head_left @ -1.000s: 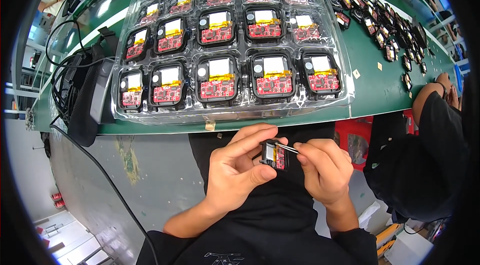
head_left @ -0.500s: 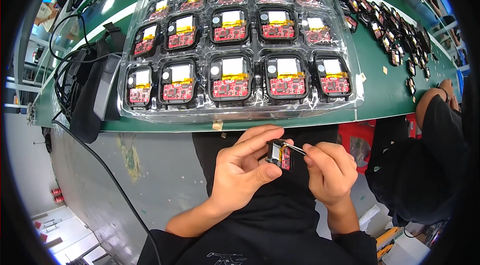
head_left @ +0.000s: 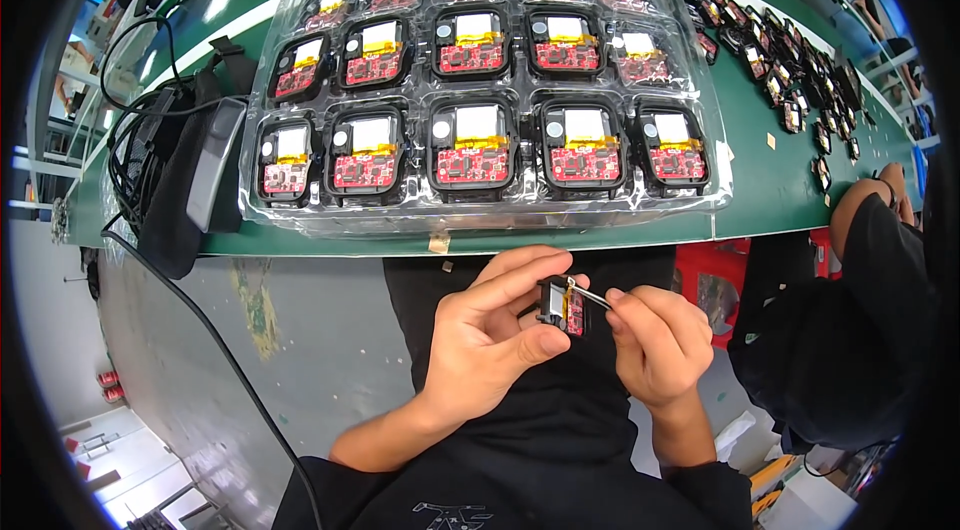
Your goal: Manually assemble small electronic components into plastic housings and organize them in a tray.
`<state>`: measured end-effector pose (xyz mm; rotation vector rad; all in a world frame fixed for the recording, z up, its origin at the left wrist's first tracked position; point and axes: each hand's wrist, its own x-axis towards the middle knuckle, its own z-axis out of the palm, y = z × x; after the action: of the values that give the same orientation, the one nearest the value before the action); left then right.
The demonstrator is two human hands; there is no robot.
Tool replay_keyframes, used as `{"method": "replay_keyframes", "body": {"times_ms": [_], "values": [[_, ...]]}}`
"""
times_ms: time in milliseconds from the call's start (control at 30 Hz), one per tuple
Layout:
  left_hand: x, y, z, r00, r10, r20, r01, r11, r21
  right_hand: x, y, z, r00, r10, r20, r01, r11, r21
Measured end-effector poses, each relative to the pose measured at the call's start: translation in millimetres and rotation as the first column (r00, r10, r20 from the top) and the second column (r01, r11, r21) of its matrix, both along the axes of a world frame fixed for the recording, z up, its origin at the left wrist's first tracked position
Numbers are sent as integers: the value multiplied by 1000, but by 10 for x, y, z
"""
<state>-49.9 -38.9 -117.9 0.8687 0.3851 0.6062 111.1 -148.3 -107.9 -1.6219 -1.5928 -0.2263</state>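
Note:
Above my lap, just in front of the table edge, my left hand [head_left: 480,335] is closed around a small black-cased device [head_left: 575,318]. The device is held tilted, its red circuit board and yellow tape facing to the right. My right hand [head_left: 662,342] pinches slim metal tweezers [head_left: 592,298]. Their tips reach the upper end of the device, by the yellow tape. What exactly the tips touch is too small to tell. Beyond my hands, a clear plastic tray [head_left: 480,220] holds rows of similar devices with red boards.
Many loose black-cased devices [head_left: 775,60] lie piled on the green table [head_left: 770,215] at the right. At the left sit a black bag [head_left: 180,220] and a black cable [head_left: 215,335] that hangs down past me. Another person's dark sleeve [head_left: 850,320] is close on my right.
Both hands hold nearly the same place. The device and the tweezer tips have shifted very slightly. The tray appears a little further right in the picture.

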Motion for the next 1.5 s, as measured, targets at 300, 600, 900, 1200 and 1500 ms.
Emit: {"method": "replay_keyframes", "body": {"times_ms": [300,600,900,1200,1500], "values": [[26,-44,77,997,48,-62,-48,999,1,-28,-31,-21,936,-19,-351,-5,998,-67],[-4,-14,25,999,-11,-35,12,999,37,-42,-15,-39,998,-53,25,53,998,-13],[9,-50,-1,999,27,-35,-26,1000,15,-73,-30,-52,996,-76,42,76,997,-2],[32,-91,20,999,49,-17,-48,998,26,-104,-33,-55,997,-82,11,82,997,-13],[43,-61,183,993,50,-111,-47,998,29,61,-14,66,999,-24,-20,23,998,-67]]}}
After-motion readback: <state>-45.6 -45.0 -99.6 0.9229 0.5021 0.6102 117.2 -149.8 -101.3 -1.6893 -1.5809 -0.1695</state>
